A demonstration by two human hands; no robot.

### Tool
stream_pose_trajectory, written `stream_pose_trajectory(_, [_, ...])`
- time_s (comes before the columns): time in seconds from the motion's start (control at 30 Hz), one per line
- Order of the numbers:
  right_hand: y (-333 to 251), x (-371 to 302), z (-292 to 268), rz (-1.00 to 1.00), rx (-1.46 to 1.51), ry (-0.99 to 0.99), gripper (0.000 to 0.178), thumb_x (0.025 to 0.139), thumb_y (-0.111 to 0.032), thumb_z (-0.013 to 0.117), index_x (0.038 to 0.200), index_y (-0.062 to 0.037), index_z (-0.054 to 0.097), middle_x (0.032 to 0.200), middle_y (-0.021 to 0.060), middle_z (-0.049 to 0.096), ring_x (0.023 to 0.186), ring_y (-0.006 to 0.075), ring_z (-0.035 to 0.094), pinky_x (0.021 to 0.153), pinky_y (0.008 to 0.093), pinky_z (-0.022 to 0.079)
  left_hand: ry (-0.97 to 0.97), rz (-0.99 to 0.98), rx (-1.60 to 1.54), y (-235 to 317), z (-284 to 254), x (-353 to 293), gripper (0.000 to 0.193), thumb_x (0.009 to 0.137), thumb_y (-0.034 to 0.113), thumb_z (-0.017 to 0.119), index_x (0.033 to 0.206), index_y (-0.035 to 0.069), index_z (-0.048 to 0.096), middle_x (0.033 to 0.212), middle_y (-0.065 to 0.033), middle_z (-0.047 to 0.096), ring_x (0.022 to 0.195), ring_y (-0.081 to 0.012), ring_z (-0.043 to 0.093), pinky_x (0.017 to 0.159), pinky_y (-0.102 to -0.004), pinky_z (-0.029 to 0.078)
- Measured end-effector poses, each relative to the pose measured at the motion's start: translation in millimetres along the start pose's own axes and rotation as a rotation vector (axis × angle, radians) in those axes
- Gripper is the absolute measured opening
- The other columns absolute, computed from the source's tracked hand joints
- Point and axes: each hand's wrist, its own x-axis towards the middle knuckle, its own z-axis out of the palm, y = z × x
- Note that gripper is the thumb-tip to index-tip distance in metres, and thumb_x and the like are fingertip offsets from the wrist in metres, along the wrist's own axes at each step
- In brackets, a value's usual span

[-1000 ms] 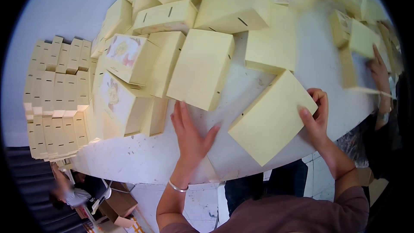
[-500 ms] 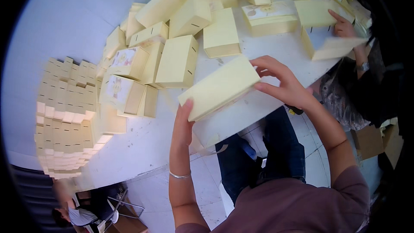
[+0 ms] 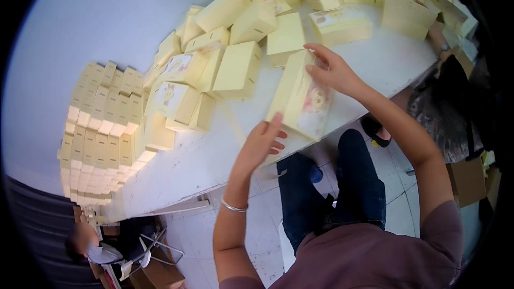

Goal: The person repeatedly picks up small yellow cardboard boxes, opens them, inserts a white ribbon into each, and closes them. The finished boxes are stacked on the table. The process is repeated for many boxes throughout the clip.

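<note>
A pale yellow cardboard box [image 3: 292, 93] is tilted between my two hands, just over the near part of the table. One long side is plain, and the face toward the right carries a pink floral print. My left hand [image 3: 259, 143] grips the box's near left corner, its other fingers curled beside the lower edge. At the far end, my right hand [image 3: 334, 70] holds the upper corner between thumb and fingers. Behind the held box, a plain yellow box [image 3: 285, 37] and another upright one [image 3: 235, 69] stand on the table.
Many similar boxes crowd the table's [image 3: 201, 163] far side. A tall, neat stack of boxes [image 3: 101, 128] rises at the left. A co-worker's arm [image 3: 438, 35] is at the right behind a large box [image 3: 408, 16]. Another person [image 3: 96, 246] sits at lower left.
The held box has turned more upright, and its printed face has come into sight. My right hand has moved up to the far corner. The view has shifted slightly.
</note>
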Motion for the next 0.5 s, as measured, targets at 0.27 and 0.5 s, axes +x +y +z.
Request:
stream_pose_trajectory(0.27, [-28, 42, 72, -0.145, -0.585, -0.542, 0.051, 0.065, -0.006, 0.056, 0.115, 0.0014, 0.046, 0.106, 0.0210, 0.052, 0.089, 0.0354, 0.055, 0.077, 0.0424, 0.043, 0.497, 0.682, 0.375, -8, 34, 34, 0.082, 0.074, 0.025, 0.068, 0.132, -0.007, 0.020, 0.134, -0.0257, 0.027, 0.127, -0.0323, 0.025, 0.103, -0.0376, 0.022])
stream_pose_trajectory(0.5, [-87, 29, 37, -0.251, -0.984, -0.539, 0.062, 0.066, -0.015, 0.058, 0.124, -0.0018, 0.039, 0.122, 0.0330, 0.036, 0.108, 0.0452, 0.044, 0.083, 0.0499, 0.040, 0.460, 0.658, 0.025, -21, 9, 60, 0.088, 0.072, 0.019, 0.068, 0.136, -0.002, 0.011, 0.133, -0.0255, 0.027, 0.121, -0.0374, 0.031, 0.100, -0.0396, 0.028])
